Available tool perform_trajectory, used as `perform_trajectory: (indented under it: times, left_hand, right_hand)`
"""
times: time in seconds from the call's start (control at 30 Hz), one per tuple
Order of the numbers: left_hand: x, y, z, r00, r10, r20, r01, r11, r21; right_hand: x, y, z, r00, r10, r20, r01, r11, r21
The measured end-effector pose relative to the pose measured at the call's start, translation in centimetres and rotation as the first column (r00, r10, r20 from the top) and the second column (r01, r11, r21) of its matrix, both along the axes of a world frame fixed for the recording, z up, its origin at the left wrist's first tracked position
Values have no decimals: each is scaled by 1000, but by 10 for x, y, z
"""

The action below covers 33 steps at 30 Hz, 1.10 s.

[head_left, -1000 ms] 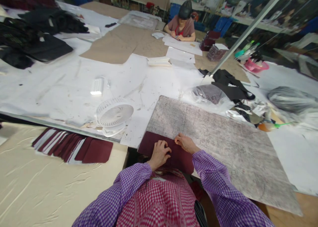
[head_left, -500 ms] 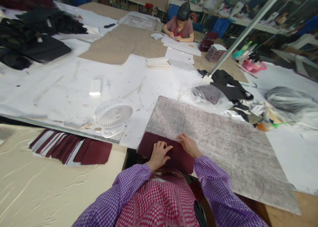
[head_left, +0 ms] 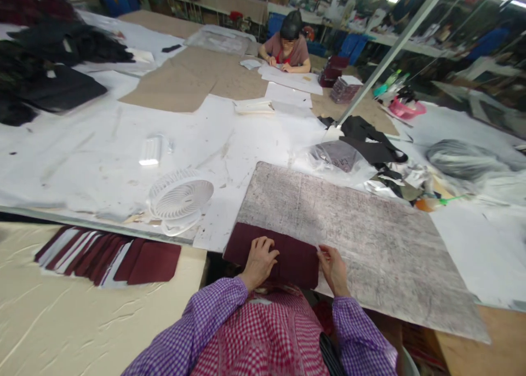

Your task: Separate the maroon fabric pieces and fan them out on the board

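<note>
A dark maroon fabric panel (head_left: 298, 263) lies along the near edge of a grey, scuffed board (head_left: 349, 222). Resting on the panel's left half is my left hand (head_left: 259, 260), its fingers bent and somewhat apart, fingertips against the surface. My right hand (head_left: 333, 267) is at the panel's upper right corner, with thumb and forefinger pinched together on its edge. Left of me, a fanned row of maroon and pale pieces (head_left: 110, 255) lies on a cream surface (head_left: 94, 315).
A white fan (head_left: 181, 198) and a white box-like device (head_left: 150, 151) stand on the white table. A slanted metal pole (head_left: 382, 63) rises beyond the board, near plastic-wrapped fabric (head_left: 337, 155) and black scraps (head_left: 367, 135). A co-worker (head_left: 287, 50) sits across the table.
My right hand has moved right, from the panel's upper edge to its upper right corner. My left hand stays on the panel. The camera view has shifted slightly.
</note>
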<state>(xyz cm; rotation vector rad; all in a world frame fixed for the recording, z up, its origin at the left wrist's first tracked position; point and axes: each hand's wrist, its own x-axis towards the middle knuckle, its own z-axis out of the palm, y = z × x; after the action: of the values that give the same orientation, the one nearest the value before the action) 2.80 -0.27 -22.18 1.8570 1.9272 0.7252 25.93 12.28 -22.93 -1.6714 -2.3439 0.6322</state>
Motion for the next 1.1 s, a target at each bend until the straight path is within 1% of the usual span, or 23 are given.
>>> perform_trajectory:
  times: [0.07, 0.13, 0.27, 0.37, 0.53, 0.7, 0.8, 0.97, 1.1]
  left_hand:
    - [0, 1, -2, 999, -32, 15, 32, 999, 27]
    - [1, 4, -6, 996, -85, 35, 83, 995, 52]
    - [2, 8, -14, 979, -194, 61, 189, 979, 75]
    - [2, 8, -17, 971, -231, 67, 227, 972, 68]
    - [1, 9, -15, 970, -228, 82, 224, 973, 48]
    - [2, 9, -9, 974, -207, 90, 204, 978, 33]
    - [2, 9, -7, 975, -202, 90, 201, 979, 26]
    - [2, 9, -7, 974, -205, 95, 204, 979, 24]
    - [2, 9, -7, 974, -202, 101, 201, 979, 19]
  right_hand:
    - [12, 2, -1, 997, -67, 26, 68, 997, -31]
    - [16, 4, -1, 993, -104, 53, 107, 992, -63]
    - [12, 8, 2, 989, -111, 95, 123, 984, -132]
    - [8, 8, 6, 986, -109, 124, 129, 977, -169]
    - [0, -5, 13, 977, -110, 182, 142, 975, -173]
    - [-14, -18, 7, 964, -159, 213, 189, 974, -127]
    - [-18, -19, 2, 962, -179, 206, 205, 972, -116]
    - [-12, -19, -1, 956, -214, 203, 235, 968, -85]
    - [-9, -16, -3, 949, -211, 232, 240, 965, -103]
